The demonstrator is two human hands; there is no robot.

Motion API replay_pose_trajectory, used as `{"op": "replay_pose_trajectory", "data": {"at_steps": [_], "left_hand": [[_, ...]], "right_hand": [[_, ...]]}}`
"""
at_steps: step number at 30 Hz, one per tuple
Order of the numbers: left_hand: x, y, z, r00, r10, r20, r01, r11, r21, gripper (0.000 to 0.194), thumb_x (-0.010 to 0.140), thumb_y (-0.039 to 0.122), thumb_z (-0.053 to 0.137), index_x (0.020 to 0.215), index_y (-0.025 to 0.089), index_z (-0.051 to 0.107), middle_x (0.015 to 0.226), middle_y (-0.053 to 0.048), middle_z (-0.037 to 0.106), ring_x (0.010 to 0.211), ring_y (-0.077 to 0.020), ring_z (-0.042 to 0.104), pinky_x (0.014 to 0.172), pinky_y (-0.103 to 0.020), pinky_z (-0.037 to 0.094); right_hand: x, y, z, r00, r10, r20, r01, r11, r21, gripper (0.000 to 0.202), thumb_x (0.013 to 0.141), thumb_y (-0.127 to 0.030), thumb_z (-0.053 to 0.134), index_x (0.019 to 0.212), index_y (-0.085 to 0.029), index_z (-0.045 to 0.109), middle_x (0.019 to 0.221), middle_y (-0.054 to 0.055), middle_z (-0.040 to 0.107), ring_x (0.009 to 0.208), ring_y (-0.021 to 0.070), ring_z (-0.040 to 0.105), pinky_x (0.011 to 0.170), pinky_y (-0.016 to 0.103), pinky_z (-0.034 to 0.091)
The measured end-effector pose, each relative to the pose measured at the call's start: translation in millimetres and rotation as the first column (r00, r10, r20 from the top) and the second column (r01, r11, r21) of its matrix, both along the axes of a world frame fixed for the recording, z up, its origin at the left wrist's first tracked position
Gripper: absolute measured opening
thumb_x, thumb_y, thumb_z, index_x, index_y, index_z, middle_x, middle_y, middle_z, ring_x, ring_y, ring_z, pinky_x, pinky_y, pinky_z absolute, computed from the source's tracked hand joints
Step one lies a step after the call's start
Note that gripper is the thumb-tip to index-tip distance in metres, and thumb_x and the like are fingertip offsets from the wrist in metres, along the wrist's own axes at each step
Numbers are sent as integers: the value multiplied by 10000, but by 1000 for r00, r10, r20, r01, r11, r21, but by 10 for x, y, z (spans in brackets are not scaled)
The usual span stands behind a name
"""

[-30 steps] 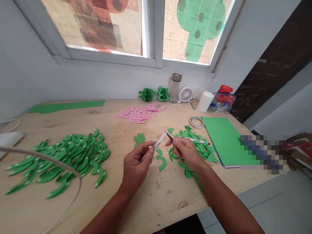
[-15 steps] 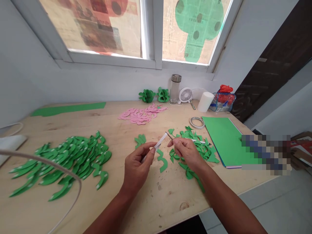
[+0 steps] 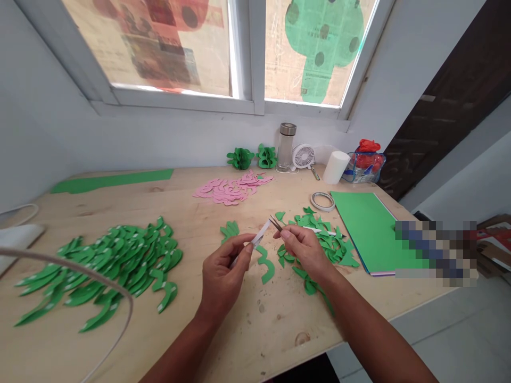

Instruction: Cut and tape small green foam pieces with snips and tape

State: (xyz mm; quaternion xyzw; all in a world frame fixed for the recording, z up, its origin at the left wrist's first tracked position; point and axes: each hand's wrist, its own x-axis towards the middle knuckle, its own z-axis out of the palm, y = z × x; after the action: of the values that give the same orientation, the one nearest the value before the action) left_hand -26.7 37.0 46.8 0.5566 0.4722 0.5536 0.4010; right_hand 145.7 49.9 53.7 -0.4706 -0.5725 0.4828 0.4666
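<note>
My left hand pinches a narrow white strip between thumb and fingers, its free end pointing up and right. What look like tweezers, slim with two prongs, are gripped in my right hand; their tips meet the strip's far end, and my fingers hide the rest. Just below the strip, a wavy green paper cutout lies on the table. Small green cutouts rest beyond my left hand. Green paper scraps lie beside and beyond my right hand.
A big pile of green cutouts with white patches covers the left, with a pale cable in front. Pink cutouts, a tape roll, a glass bottle and a small fan stand farther back. Green sheets lie right.
The tweezers' prongs now show apart at the strip's end, where they looked closer together before. Both hands have shifted very slightly left.
</note>
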Motion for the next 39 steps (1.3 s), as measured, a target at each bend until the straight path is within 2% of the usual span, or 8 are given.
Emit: {"op": "replay_pose_trajectory", "data": {"at_steps": [11, 20, 31, 39], "left_hand": [[-5, 1, -6, 1000, -29, -2, 29, 1000, -6, 186, 786, 290, 598, 904, 171, 678, 558, 48, 494, 481, -71, 398, 451, -196, 333], [2, 11, -24, 999, -26, -38, 26, 1000, -11, 194, 784, 303, 594, 898, 173, 682, 564, 43, 498, 488, -76, 401, 450, -199, 332], [9, -3, 10, 999, -32, -35, 31, 999, -20, 192, 782, 295, 593, 891, 163, 679, 522, 50, 456, 479, -80, 395, 448, -199, 330], [16, -4, 32, 999, -14, -44, 13, 999, -32, 193, 763, 303, 602, 866, 161, 683, 525, 45, 480, 465, -81, 401, 432, -197, 328]], "right_hand": [[28, -2, -36, 998, 58, 2, -58, 998, -5, 375, 832, -495, 526, 862, -141, 645, 511, -74, 312, 464, 72, 256, 443, 225, 176], [31, 12, -49, 998, 50, 44, -52, 998, 40, 386, 858, -487, 498, 882, -142, 668, 499, -71, 307, 458, 76, 256, 445, 224, 195], [35, 2, -54, 997, 48, 61, -51, 998, 46, 404, 860, -504, 484, 857, -140, 658, 503, -68, 313, 463, 76, 262, 453, 228, 199], [38, -15, -14, 997, 37, 72, -42, 997, 71, 366, 865, -477, 498, 849, -145, 651, 533, -64, 310, 478, 75, 254, 457, 231, 197]]}}
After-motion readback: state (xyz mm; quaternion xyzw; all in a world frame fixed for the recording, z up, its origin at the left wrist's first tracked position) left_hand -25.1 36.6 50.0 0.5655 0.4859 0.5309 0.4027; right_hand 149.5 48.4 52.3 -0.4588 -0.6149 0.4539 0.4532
